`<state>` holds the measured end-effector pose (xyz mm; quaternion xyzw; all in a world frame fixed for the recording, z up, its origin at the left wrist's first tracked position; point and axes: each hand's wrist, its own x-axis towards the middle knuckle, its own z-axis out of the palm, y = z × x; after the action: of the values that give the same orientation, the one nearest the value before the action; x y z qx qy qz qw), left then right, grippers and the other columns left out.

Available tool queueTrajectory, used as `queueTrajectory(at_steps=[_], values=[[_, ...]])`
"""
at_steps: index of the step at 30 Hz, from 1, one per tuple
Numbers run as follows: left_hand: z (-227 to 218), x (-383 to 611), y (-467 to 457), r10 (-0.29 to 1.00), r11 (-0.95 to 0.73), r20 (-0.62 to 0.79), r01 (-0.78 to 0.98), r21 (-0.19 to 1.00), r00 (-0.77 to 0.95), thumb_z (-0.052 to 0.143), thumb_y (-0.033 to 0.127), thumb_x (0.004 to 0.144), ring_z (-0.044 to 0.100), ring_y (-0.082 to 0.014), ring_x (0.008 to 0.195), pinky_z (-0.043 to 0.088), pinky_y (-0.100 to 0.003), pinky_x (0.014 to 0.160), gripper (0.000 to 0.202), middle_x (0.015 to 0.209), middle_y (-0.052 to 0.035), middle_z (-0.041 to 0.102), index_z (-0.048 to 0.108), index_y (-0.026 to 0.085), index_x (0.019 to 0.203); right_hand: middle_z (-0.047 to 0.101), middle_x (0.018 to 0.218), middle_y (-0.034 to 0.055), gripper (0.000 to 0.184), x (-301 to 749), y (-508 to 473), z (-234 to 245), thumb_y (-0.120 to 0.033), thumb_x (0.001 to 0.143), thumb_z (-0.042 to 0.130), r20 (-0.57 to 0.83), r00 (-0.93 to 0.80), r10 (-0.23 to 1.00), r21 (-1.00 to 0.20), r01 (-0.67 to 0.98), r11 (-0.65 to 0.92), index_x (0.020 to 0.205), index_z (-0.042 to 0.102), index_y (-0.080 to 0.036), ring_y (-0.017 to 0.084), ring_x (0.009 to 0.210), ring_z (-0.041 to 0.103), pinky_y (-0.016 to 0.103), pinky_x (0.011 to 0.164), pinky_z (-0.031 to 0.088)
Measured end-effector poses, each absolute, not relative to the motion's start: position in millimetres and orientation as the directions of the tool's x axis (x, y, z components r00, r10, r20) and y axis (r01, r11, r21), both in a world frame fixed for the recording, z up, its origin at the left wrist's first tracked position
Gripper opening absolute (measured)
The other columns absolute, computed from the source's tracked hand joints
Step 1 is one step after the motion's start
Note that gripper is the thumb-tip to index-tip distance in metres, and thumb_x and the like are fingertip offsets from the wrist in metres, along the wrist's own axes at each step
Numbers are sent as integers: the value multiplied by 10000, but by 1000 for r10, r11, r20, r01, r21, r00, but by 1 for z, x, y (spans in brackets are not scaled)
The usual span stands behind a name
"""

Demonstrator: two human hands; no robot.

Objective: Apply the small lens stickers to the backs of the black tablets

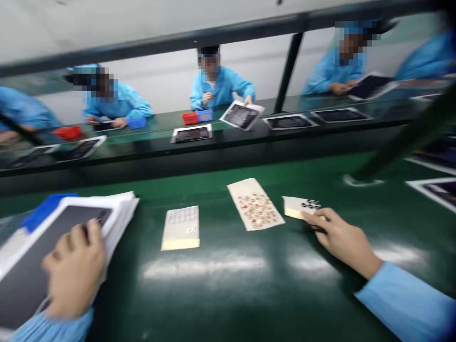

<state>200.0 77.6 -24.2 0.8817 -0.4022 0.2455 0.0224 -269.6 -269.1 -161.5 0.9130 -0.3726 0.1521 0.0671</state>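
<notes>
- Left hand (pixel 73 266) lies flat, fingers loosely bent, on the top dark panel (pixel 42 251) of a stack (pixel 121 206) at the counter's (pixel 228 299) left edge.
- Right hand (pixel 342 240) touches the small sticker sheet (pixel 296 207) right of centre; too blurred to tell if it pinches.
- Sheet looks thin, light, floppy: best taken by a bare corner.
- Red-dot sheet (pixel 254 204) and pale sheet (pixel 181 228) lie mid-counter, apart; open room along the near edge.

a dark white-framed panel (pixel 39 261) lies at left, a black-dotted sticker sheet (pixel 297 207) right.
</notes>
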Motion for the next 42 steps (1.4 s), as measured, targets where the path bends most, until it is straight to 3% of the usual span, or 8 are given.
queueTrajectory(at_steps=[2,5,10,16,23,29,36,42], values=[[-26,207,81,-746,-661,357,-560,-499,562,232,233,1023,575,-426,1067,511,-522,742,514,1167,-279,604,445,44,1451,641,1203,78,376,-255,-286,-169,-262,949,522,308,665,-680,-42,-704,-709,1261,730,-285,120,702,614,193,446,356],[-29,214,81,-725,-668,391,-443,-598,567,294,220,1009,583,-478,1105,515,-537,754,536,1256,-341,562,411,-11,1478,639,1181,73,366,-242,-298,-175,-292,959,519,307,660,-686,-80,-700,-710,1251,738,-295,102,642,558,193,425,329],[-47,192,64,-770,-629,480,-630,-455,421,475,345,996,429,-553,1357,398,-711,1033,630,1460,-394,424,395,-37,1491,629,1197,37,403,-242,-296,-173,-238,912,512,335,658,-674,-67,-697,-714,1235,735,-330,102,685,570,204,445,329],[-91,120,6,-928,-42,371,-998,-48,22,554,257,987,600,-305,1200,537,-441,1000,422,1332,-170,607,527,161,1397,623,1234,48,413,-228,-306,-161,-204,926,489,254,673,-694,-142,-684,-715,1251,730,-289,108,836,623,201,564,397],[-123,32,-70,-934,161,341,-977,141,-105,540,275,998,554,-307,1222,530,-446,983,438,1376,-172,556,540,185,1427,638,1208,51,432,-227,-307,-162,-170,890,539,319,673,-667,-258,-615,-745,1260,730,-284,108,844,632,201,654,449],[-134,27,-106,-920,156,387,-965,213,-63,544,299,997,546,-304,1124,515,-446,899,364,1280,-162,553,588,200,1344,670,1073,98,258,-223,-298,-155,-284,959,585,480,513,-712,-490,-517,-702,1093,783,-187,134,897,643,219,783,496],[-152,45,-116,-887,118,461,-967,225,-1,464,405,1039,560,-281,1040,483,-416,865,374,1198,-140,569,532,157,1311,671,935,83,350,-263,-294,-168,-367,1006,494,509,355,-784,-445,-672,-593,1011,784,-170,103,766,625,207,716,523],[-146,40,-110,-877,117,480,-960,255,21,427,405,1045,562,-287,1065,481,-424,888,406,1211,-148,555,505,136,1339,700,954,81,344,-362,-286,-171,-402,965,529,431,228,-873,-320,-866,-384,1017,790,-184,145,868,674,240,789,537]])
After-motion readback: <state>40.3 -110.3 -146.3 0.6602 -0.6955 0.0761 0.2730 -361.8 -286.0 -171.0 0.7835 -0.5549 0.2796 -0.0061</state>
